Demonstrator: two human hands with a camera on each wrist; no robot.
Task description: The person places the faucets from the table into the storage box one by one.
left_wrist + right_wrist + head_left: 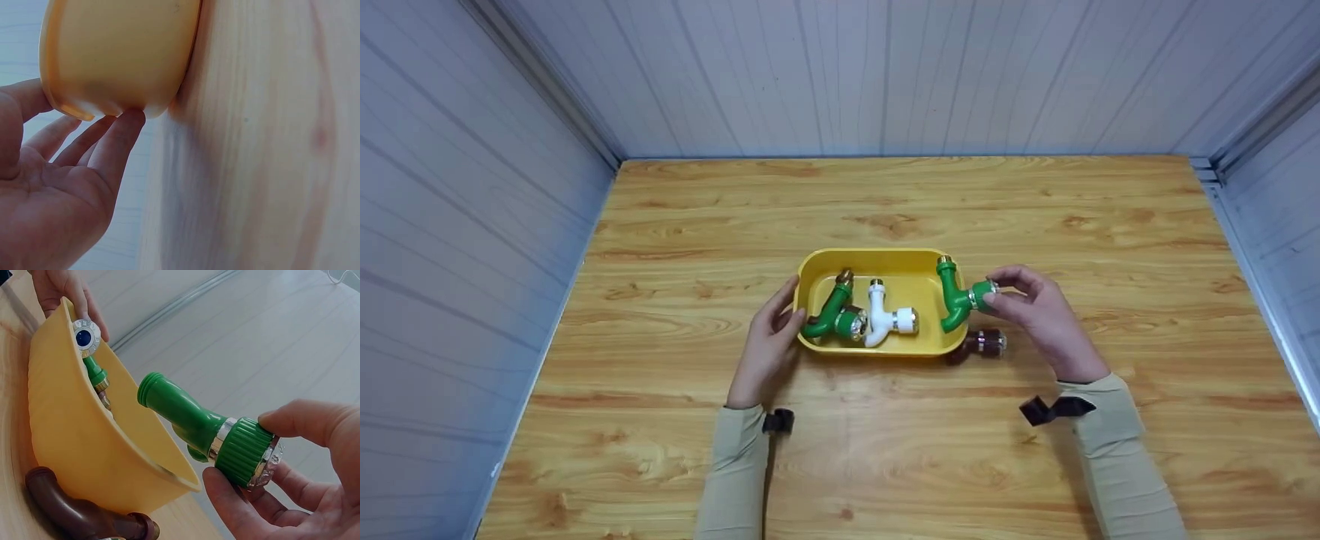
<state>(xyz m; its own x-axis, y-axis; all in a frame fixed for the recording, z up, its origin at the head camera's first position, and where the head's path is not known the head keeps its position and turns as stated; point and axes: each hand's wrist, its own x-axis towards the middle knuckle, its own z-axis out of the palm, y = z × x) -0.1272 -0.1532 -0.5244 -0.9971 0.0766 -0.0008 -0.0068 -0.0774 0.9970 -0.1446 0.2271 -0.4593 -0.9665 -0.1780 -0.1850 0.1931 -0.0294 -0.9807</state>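
My right hand [1039,315] pinches a green plastic tap [180,410] by its ribbed knob. The tap hangs above the right end of a yellow plastic bin [915,264], its threaded end toward the back. At the bin's left end my left hand [769,337] grips the rim, with fingers against the outer wall [124,62]. Inside the bin lie a white tap [879,311] and another green tap [832,311]. Something brown shows partly beneath that green tap. Outside the bin's front right corner, a dark brown tap [73,506] rests on the table.
The bin stands on a wood-grain table [675,300]. Pale panelled walls [840,75] enclose the back and both sides. Dark straps [1054,409] sit at the cuffs of both sleeves.
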